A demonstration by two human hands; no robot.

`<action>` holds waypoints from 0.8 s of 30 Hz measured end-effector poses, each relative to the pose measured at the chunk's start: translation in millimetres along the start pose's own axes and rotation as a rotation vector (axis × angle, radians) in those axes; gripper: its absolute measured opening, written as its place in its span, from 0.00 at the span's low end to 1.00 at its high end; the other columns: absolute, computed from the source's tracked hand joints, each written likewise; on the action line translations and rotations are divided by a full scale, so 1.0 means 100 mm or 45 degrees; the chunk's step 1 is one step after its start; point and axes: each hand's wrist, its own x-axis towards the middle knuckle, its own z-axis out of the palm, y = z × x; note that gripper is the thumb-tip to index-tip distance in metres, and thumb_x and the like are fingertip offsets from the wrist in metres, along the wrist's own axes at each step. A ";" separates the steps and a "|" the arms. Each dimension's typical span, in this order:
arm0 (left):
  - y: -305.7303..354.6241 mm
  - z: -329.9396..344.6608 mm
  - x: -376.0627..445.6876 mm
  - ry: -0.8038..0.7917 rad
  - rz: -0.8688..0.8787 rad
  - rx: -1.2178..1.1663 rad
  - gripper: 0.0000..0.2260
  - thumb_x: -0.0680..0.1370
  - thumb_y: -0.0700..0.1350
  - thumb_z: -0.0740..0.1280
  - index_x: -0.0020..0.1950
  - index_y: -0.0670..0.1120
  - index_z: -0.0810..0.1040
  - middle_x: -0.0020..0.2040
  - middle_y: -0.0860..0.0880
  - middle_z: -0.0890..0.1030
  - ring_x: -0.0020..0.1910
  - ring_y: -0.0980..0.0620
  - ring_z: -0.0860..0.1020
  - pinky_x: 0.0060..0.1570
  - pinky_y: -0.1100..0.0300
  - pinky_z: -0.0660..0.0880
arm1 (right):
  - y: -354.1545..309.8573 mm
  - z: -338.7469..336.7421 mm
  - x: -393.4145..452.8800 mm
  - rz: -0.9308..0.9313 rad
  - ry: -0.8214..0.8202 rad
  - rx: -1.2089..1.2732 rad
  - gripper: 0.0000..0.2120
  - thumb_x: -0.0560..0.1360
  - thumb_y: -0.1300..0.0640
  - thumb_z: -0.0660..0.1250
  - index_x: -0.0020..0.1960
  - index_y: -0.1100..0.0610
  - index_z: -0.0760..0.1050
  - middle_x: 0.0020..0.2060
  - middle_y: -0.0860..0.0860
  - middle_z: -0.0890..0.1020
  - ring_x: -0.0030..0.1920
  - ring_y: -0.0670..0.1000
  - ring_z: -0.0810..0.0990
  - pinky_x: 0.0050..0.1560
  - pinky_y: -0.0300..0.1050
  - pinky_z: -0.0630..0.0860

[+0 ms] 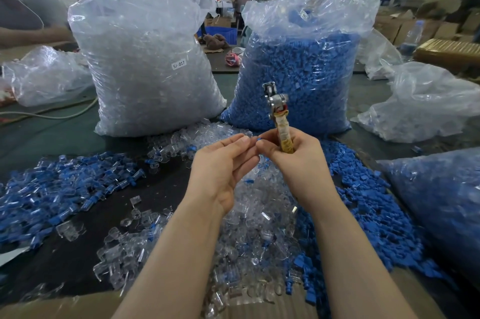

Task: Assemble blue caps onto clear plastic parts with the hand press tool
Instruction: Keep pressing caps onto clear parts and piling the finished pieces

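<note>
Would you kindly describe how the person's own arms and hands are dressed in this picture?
Both forearms are bare up to the bottom edge of the frame, with no sleeves showing. The left hand and right hand wear no gloves, and no rings, watch or bracelets are visible.

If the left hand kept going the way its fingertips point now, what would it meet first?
Almost at once the right hand: the left hand points right toward its fingertips, where a small blue cap shows. The gap looks tiny, though depth is uncertain.

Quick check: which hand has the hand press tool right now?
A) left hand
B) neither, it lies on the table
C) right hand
C: the right hand grips the taped handle of the hand press tool, its metal head pointing up before the bag of blue caps.
</note>
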 end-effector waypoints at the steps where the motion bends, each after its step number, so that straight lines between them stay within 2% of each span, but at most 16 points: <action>1: 0.00 0.00 0.00 0.000 0.006 0.008 0.06 0.78 0.35 0.68 0.54 0.37 0.78 0.40 0.43 0.86 0.38 0.52 0.85 0.37 0.63 0.81 | 0.00 0.01 0.00 -0.005 0.028 -0.002 0.02 0.74 0.58 0.74 0.43 0.53 0.81 0.38 0.48 0.85 0.42 0.46 0.83 0.45 0.36 0.79; 4: -0.02 0.00 0.00 0.007 0.053 0.116 0.03 0.78 0.35 0.68 0.50 0.39 0.79 0.39 0.44 0.86 0.39 0.52 0.85 0.36 0.64 0.81 | 0.01 0.02 0.00 -0.017 0.081 -0.013 0.04 0.73 0.58 0.75 0.43 0.53 0.80 0.38 0.50 0.84 0.43 0.50 0.83 0.48 0.43 0.81; 9: -0.06 0.00 -0.01 0.096 0.249 0.371 0.01 0.76 0.37 0.71 0.47 0.41 0.81 0.37 0.45 0.86 0.37 0.53 0.85 0.37 0.64 0.81 | -0.01 0.01 -0.02 -0.083 0.035 -0.019 0.05 0.75 0.60 0.72 0.44 0.51 0.81 0.39 0.48 0.84 0.41 0.47 0.83 0.44 0.38 0.80; 13: -0.07 -0.01 -0.02 0.179 0.385 0.476 0.01 0.74 0.37 0.73 0.45 0.42 0.83 0.36 0.45 0.85 0.37 0.52 0.85 0.36 0.65 0.80 | -0.01 0.03 -0.03 -0.136 0.021 -0.075 0.11 0.77 0.63 0.68 0.45 0.46 0.81 0.40 0.49 0.84 0.43 0.58 0.80 0.44 0.50 0.78; 17: -0.08 0.00 -0.02 0.221 0.474 0.591 0.04 0.73 0.38 0.74 0.41 0.46 0.84 0.34 0.48 0.85 0.37 0.52 0.85 0.38 0.62 0.81 | -0.01 0.05 -0.02 -0.210 0.120 -0.185 0.11 0.75 0.61 0.70 0.43 0.46 0.77 0.37 0.43 0.82 0.37 0.46 0.79 0.40 0.41 0.77; 20: -0.10 0.00 -0.02 0.223 0.534 0.680 0.04 0.73 0.39 0.74 0.42 0.48 0.85 0.34 0.49 0.85 0.37 0.53 0.85 0.43 0.56 0.82 | -0.02 0.07 -0.02 -0.245 0.192 -0.239 0.12 0.74 0.61 0.71 0.41 0.45 0.74 0.34 0.36 0.79 0.33 0.40 0.76 0.36 0.31 0.71; 24: -0.13 0.00 -0.02 0.244 0.625 0.791 0.07 0.72 0.40 0.75 0.40 0.53 0.84 0.34 0.52 0.85 0.37 0.54 0.84 0.45 0.50 0.83 | -0.03 0.07 -0.04 -0.268 0.207 -0.266 0.11 0.74 0.62 0.71 0.42 0.48 0.74 0.33 0.35 0.78 0.32 0.38 0.75 0.34 0.28 0.69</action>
